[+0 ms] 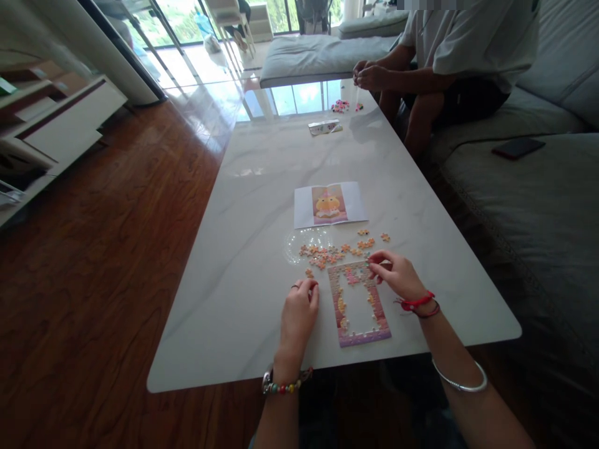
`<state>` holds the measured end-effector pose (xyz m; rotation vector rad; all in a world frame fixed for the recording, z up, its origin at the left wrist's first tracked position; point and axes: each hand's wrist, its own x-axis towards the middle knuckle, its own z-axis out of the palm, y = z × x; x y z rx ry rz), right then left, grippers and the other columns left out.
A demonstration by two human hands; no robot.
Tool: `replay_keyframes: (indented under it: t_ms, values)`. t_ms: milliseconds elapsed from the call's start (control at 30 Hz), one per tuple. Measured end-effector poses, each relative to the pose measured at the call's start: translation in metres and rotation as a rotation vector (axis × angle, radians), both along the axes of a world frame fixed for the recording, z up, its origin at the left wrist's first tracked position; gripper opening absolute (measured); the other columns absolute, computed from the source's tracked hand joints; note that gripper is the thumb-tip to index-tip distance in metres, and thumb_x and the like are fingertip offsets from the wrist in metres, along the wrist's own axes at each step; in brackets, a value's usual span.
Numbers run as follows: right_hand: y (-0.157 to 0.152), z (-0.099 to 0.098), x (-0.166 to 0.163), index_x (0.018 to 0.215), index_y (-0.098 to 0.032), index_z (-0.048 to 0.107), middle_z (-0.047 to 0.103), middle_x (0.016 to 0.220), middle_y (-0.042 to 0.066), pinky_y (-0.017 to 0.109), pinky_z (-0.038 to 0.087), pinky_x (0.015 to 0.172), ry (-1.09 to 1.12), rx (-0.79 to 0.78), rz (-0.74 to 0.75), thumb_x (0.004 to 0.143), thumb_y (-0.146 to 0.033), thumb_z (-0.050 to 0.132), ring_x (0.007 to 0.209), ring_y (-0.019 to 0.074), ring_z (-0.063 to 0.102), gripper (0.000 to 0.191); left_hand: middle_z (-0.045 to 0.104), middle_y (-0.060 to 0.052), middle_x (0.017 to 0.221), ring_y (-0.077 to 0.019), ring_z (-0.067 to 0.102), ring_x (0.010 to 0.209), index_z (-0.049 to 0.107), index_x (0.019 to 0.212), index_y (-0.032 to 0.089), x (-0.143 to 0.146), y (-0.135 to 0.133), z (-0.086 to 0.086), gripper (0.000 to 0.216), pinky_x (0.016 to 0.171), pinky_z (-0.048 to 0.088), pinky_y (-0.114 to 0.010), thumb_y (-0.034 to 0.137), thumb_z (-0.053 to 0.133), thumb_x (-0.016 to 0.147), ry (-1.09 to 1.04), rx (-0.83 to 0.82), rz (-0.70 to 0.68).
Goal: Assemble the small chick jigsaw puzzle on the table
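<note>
A partly assembled jigsaw puzzle (360, 338) lies near the table's front edge; its border is joined around a bare middle. My right hand (397, 273) is over its upper right corner, fingertips closed on a small puzzle piece that they mostly hide. My left hand (298, 308) rests on the table left of the puzzle, fingers curled and pressed together; whether anything is in them is hidden. One loose piece (309, 273) lies just beyond those fingers. Several loose puzzle pieces (322, 257) are scattered behind the puzzle. Farther back lies a creased reference picture sheet (329, 204).
The white marble-patterned table (224, 293) has rounded corners. At its far end are a pile of pink pieces (340, 106) and a folded sheet (325, 127). Another person (440, 68) sits on the grey sofa (538, 206) at right, where a phone (518, 148) lies.
</note>
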<state>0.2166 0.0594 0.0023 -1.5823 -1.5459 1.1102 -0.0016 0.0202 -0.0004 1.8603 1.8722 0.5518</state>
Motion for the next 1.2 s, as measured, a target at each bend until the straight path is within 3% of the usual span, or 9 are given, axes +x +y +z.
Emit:
replay_keyframes:
  t_ms: [100, 267, 367, 600, 767, 933, 1200]
  values:
    - [-0.006, 0.0, -0.017, 0.082, -0.014, 0.055, 0.061, 0.059, 0.0, 0.021, 0.045, 0.044, 0.183, -0.134, 0.056, 0.069, -0.03, 0.054, 0.052, 0.0123, 0.059, 0.02, 0.058, -0.002, 0.076, -0.0117, 0.055, 0.069, 0.058, 0.08, 0.019, 0.007, -0.003, 0.001, 0.02, 0.066, 0.042, -0.024, 0.022, 0.039, 0.081, -0.029, -0.027, -0.049]
    - [-0.013, -0.007, -0.036, 0.073, -0.014, 0.056, 0.063, 0.062, 0.004, 0.021, 0.044, 0.042, 0.228, -0.171, 0.006, 0.067, -0.031, 0.056, 0.056, 0.0142, 0.061, 0.018, 0.059, -0.002, 0.08, -0.011, 0.054, 0.067, 0.057, 0.092, 0.02, 0.018, -0.006, -0.001, 0.019, 0.065, 0.043, -0.024, 0.026, 0.044, 0.08, -0.099, -0.026, -0.047]
    - [-0.018, -0.009, -0.044, 0.076, -0.016, 0.058, 0.064, 0.066, 0.003, 0.022, 0.044, 0.046, 0.085, -0.103, 0.034, 0.07, -0.027, 0.054, 0.058, 0.0136, 0.06, 0.013, 0.058, -0.002, 0.084, -0.0111, 0.054, 0.068, 0.056, 0.093, 0.02, 0.024, -0.005, -0.003, 0.018, 0.066, 0.044, -0.024, 0.026, 0.048, 0.078, -0.099, -0.045, -0.054]
    - [-0.028, -0.017, -0.053, 0.071, -0.016, 0.06, 0.06, 0.072, 0.003, 0.024, 0.042, 0.065, -0.432, 0.263, 0.138, 0.076, -0.017, 0.048, 0.068, 0.0133, 0.055, 0.013, 0.055, -0.002, 0.087, -0.012, 0.054, 0.072, 0.055, 0.091, 0.021, 0.025, -0.007, -0.006, 0.016, 0.068, 0.044, -0.024, 0.024, 0.049, 0.077, 0.007, -0.059, -0.043]
    - [-0.029, -0.023, -0.051, 0.086, -0.016, 0.06, 0.057, 0.082, 0.005, 0.023, 0.042, 0.068, -0.476, 0.328, 0.168, 0.081, -0.019, 0.044, 0.074, 0.0128, 0.054, 0.018, 0.054, -0.004, 0.1, -0.0138, 0.053, 0.084, 0.052, 0.104, 0.023, 0.024, -0.01, -0.004, 0.026, 0.072, 0.045, -0.025, 0.023, 0.047, 0.079, 0.084, 0.013, -0.128]
    - [-0.027, -0.024, -0.049, 0.084, -0.017, 0.062, 0.057, 0.084, 0.005, 0.022, 0.042, 0.07, -0.481, 0.325, 0.203, 0.083, -0.02, 0.042, 0.075, 0.0121, 0.054, 0.021, 0.054, -0.003, 0.11, -0.0157, 0.048, 0.097, 0.052, 0.108, 0.025, 0.022, -0.013, -0.003, 0.027, 0.082, 0.043, -0.028, 0.024, 0.039, 0.084, 0.149, 0.085, -0.23]
    - [-0.028, -0.025, -0.052, 0.087, -0.018, 0.063, 0.057, 0.083, 0.005, 0.022, 0.043, 0.069, -0.575, 0.348, 0.233, 0.083, -0.02, 0.042, 0.073, 0.0124, 0.054, 0.021, 0.052, -0.003, 0.115, -0.0175, 0.045, 0.1, 0.047, 0.116, 0.028, 0.025, -0.018, -0.004, 0.033, 0.081, 0.043, -0.029, 0.024, 0.039, 0.084, 0.299, 0.098, -0.259]
